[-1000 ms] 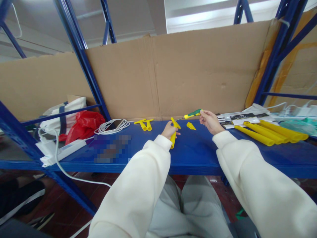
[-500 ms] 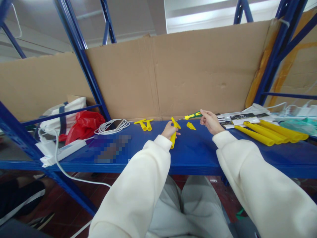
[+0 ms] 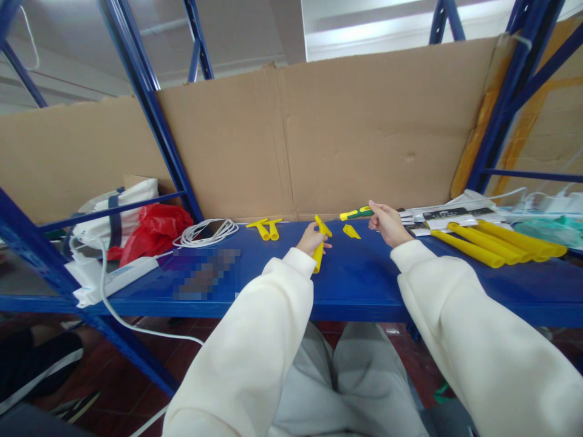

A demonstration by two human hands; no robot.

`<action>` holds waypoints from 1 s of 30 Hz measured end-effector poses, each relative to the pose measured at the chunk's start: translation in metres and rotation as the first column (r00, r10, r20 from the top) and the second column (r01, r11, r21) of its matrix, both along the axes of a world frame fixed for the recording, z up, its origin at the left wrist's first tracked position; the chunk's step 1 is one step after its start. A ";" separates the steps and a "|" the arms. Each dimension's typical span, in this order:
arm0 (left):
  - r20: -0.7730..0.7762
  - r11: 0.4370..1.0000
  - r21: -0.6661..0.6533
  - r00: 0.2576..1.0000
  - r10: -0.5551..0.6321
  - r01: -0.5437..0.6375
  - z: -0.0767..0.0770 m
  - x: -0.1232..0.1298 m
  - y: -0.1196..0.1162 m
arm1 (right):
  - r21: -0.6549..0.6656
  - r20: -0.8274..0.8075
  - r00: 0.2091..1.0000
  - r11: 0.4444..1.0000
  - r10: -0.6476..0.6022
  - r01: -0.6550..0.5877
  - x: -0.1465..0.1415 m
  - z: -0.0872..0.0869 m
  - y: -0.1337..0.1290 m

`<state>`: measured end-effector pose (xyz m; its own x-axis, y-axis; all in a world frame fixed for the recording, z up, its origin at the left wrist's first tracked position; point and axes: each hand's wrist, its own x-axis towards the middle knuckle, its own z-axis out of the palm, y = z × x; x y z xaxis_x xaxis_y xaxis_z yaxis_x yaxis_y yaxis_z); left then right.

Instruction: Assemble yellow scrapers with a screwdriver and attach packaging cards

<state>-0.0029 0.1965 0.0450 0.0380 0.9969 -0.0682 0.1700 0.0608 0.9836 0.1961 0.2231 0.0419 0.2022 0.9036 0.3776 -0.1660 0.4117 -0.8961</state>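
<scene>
My left hand (image 3: 310, 239) is closed round a yellow T-shaped tool (image 3: 318, 258), held upright over the blue shelf (image 3: 273, 276). In my right hand (image 3: 386, 222) is the end of a green and yellow screwdriver (image 3: 357, 213), whose thin shaft points left toward the head of the yellow tool. Whether its tip touches the tool is too small to tell. Between my hands a small yellow piece (image 3: 351, 231) lies on the shelf. Two more yellow T-shaped tools (image 3: 260, 229) rest against the back, left of my left hand.
Several long yellow tubes (image 3: 473, 249) and labelled packets (image 3: 449, 217) lie at the right. A coiled white cable (image 3: 207, 232), a red bag (image 3: 159, 227) and a white power strip (image 3: 121, 279) are at the left. Cardboard (image 3: 364, 127) stands behind.
</scene>
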 end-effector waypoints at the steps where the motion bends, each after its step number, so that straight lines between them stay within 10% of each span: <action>1: 0.000 1.000 -0.001 1.000 0.002 -0.002 0.000 0.000 0.000 | -0.003 0.003 1.000 1.000 -0.006 0.006 0.000 0.000 0.000; 30: 0.006 1.000 0.003 1.000 0.014 -0.014 -0.007 -0.002 0.009 | 0.057 0.016 0.996 0.994 0.092 -0.093 0.004 -0.005 0.004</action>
<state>-0.0046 0.2059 0.0385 0.0240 0.9976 -0.0654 0.1635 0.0606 0.9847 0.2004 0.2276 0.0372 0.1132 0.8948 0.4319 -0.1938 0.4462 -0.8737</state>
